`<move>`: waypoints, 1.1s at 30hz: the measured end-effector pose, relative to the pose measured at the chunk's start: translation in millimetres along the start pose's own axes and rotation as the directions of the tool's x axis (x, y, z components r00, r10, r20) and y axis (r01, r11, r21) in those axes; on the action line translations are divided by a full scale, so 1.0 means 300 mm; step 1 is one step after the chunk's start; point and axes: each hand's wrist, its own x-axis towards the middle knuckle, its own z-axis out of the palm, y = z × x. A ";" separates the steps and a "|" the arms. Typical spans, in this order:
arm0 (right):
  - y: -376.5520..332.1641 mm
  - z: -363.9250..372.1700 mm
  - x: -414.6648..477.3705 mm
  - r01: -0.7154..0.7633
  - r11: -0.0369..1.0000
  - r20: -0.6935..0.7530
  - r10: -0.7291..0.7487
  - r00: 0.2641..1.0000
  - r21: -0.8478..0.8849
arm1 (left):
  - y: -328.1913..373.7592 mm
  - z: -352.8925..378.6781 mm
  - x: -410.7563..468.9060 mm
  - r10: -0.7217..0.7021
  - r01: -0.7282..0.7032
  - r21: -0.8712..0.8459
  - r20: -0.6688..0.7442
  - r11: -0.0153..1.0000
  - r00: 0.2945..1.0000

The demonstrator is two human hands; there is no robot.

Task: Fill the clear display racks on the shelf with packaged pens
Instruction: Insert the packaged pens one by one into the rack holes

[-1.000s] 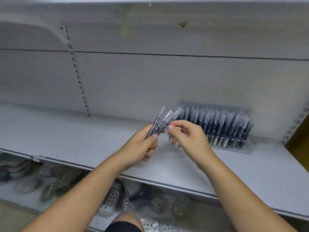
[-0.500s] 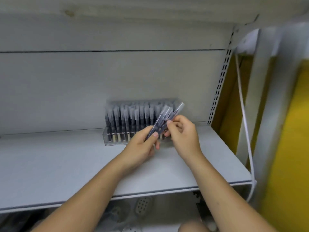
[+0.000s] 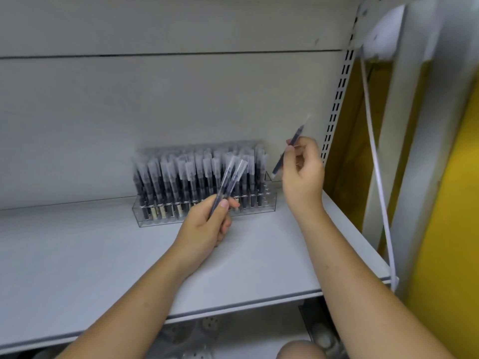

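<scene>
The right hand (image 3: 302, 174) pinches a single packaged pen (image 3: 290, 149), tilted tip-down above the right end of the clear rack (image 3: 204, 212), apparently for insertion. The left hand (image 3: 204, 229) grips two spare pens (image 3: 229, 183) before the rack, which stands nearly full on the shelf (image 3: 103, 255).

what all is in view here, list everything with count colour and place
rack: one, clear, back of the shelf, nearly full of packaged dark pens
loose pens: two, dark in clear wrap, in the left hand
single pen: one, dark in clear wrap, in the right hand, above the rack's right end
shelf: one, grey-white, spans the view
upright strip: one, white with slots, right of the back panel
cord: one, white, hanging at right
wall: yellow, far right
left hand: one, closed on two pens
right hand: one, pinching one pen
</scene>
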 end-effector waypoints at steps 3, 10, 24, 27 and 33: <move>0.044 0.021 -0.028 0.017 0.999 0.025 -0.016 1.000 -0.031 | -0.008 0.002 0.000 0.016 -0.016 0.019 -0.002 1.000 1.000; 0.089 0.050 -0.041 0.050 0.990 0.133 -0.032 0.991 -0.131 | -0.020 -0.001 -0.001 0.004 -0.004 0.033 -0.006 0.999 1.000; 0.158 0.053 -0.038 -0.026 0.962 0.310 0.113 0.944 -0.272 | -0.024 0.001 0.006 -0.017 0.016 0.053 0.026 0.998 1.000; 0.172 0.054 -0.044 -0.021 0.951 0.324 0.125 0.938 -0.307 | -0.025 0.000 0.006 -0.017 0.015 0.058 0.030 0.998 0.999; 0.182 0.044 -0.052 -0.088 0.947 0.261 0.173 0.950 -0.310 | -0.024 0.000 0.002 -0.014 0.011 0.086 0.031 0.996 0.999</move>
